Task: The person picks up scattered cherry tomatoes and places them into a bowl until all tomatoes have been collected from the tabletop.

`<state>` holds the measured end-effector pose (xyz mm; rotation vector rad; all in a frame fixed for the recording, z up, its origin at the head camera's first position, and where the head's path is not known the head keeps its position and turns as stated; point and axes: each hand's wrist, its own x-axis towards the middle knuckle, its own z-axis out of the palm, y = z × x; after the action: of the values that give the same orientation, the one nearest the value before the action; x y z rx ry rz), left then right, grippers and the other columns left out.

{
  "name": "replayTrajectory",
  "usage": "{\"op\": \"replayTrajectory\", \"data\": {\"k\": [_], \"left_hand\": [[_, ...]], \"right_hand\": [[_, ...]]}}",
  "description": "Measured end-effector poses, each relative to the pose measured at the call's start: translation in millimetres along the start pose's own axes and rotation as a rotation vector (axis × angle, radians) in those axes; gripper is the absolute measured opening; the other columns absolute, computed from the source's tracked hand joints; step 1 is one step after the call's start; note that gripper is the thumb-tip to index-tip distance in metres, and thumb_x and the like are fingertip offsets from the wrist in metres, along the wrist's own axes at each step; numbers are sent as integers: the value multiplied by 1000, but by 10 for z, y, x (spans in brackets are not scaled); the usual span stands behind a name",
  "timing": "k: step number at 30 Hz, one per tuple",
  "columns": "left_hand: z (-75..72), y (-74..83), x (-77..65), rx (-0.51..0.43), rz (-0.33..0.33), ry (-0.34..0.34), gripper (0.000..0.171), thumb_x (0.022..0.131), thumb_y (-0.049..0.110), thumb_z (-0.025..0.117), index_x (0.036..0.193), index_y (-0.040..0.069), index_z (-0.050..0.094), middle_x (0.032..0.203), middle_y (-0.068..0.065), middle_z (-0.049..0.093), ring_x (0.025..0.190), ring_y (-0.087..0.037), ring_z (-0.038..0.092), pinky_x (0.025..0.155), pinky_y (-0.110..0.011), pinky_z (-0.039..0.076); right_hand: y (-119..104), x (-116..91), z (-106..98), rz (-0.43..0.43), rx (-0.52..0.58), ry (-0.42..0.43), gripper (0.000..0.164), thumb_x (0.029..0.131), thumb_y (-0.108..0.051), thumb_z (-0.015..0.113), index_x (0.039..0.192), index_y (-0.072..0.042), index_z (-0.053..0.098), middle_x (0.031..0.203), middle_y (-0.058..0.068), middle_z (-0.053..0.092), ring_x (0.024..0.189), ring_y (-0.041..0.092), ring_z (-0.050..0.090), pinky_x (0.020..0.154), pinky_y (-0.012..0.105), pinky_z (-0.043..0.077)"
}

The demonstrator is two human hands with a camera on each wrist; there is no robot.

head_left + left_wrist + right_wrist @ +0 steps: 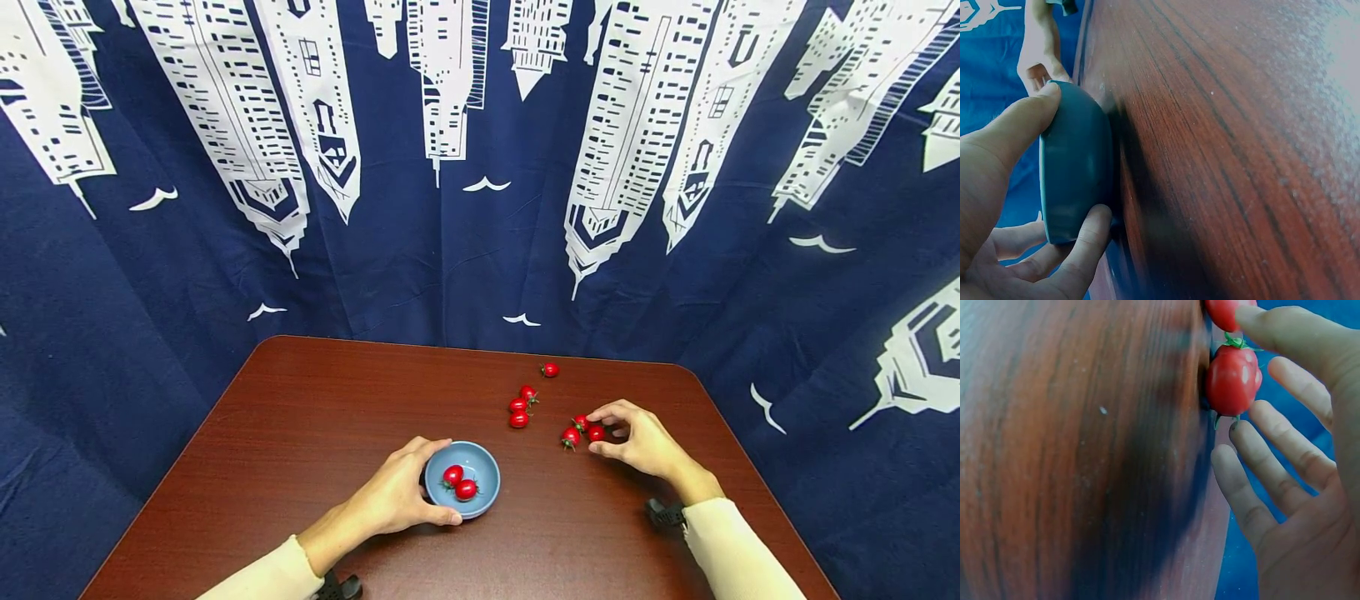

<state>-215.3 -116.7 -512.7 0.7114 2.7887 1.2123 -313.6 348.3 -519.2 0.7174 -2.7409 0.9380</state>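
Note:
My left hand [397,493] holds a small blue bowl [486,493] by its side, thumb at the near rim and fingers round the far side. Inside the bowl lie two red cherry tomatoes [466,490] with green stems. The left wrist view shows the bowl's outer wall [1077,165] between thumb and fingers, close over the table. To the right, my right hand [637,440] reaches to a cluster of three cherry tomatoes [571,437]. Its thumb and fingers are spread around the nearest tomato [1230,381] in the right wrist view, without closing round it.
Three more cherry tomatoes [519,419] lie in a short row between the bowl and the back edge. A single one [551,369] lies further back. The brown wooden table [337,400] ends at a dark blue curtain [450,283] printed with white buildings.

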Motion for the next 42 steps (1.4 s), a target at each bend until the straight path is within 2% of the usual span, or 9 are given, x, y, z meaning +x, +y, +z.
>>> {"op": "replayTrajectory", "data": {"k": [7, 11, 17, 22, 29, 42], "left_hand": [[4, -10, -4, 7, -3, 0, 109, 72, 41, 114, 162, 3, 64, 133, -8, 72, 120, -24, 67, 93, -24, 64], [3, -11, -1, 9, -6, -3, 110, 73, 42, 114, 162, 3, 63, 133, -7, 71, 119, -24, 67, 93, -24, 64], [2, -4, 1, 7, -7, -3, 110, 73, 42, 114, 163, 3, 63, 133, -9, 71, 119, -25, 67, 92, -23, 64], [-2, 4, 0, -4, -8, -4, 109, 73, 40, 114, 162, 3, 63, 133, -10, 71, 118, -25, 67, 89, -22, 64], [-9, 14, -2, 2, -11, -4, 109, 73, 40, 114, 163, 3, 63, 132, -8, 71, 118, -26, 67, 90, -22, 64], [-15, 32, -10, -2, -11, -3, 107, 73, 40, 114, 161, 4, 65, 132, -9, 72, 115, -24, 67, 89, -22, 63]], "right_hand": [[42, -7, 37, -3, 38, -9, 39, 85, -6, 104, 118, -13, 84, 119, 4, 81, 107, 20, 80, 88, 32, 71], [30, -5, 54, 4, 68, -19, 35, 86, -2, 102, 115, -11, 84, 118, 7, 80, 104, 21, 80, 86, 32, 72], [20, 0, 40, 38, 49, -46, 31, 89, -3, 101, 112, -15, 84, 118, 5, 80, 106, 22, 79, 88, 34, 72], [22, 5, 33, 26, 39, -52, 30, 89, -1, 100, 110, -15, 84, 118, 4, 80, 105, 21, 80, 89, 37, 72], [26, 4, 45, 15, 30, -44, 30, 88, 0, 100, 108, -15, 83, 115, 3, 80, 101, 17, 79, 89, 36, 72], [9, -4, 32, 30, 53, -50, 28, 90, -1, 99, 110, -12, 83, 116, 3, 81, 102, 20, 80, 92, 41, 72]]}}
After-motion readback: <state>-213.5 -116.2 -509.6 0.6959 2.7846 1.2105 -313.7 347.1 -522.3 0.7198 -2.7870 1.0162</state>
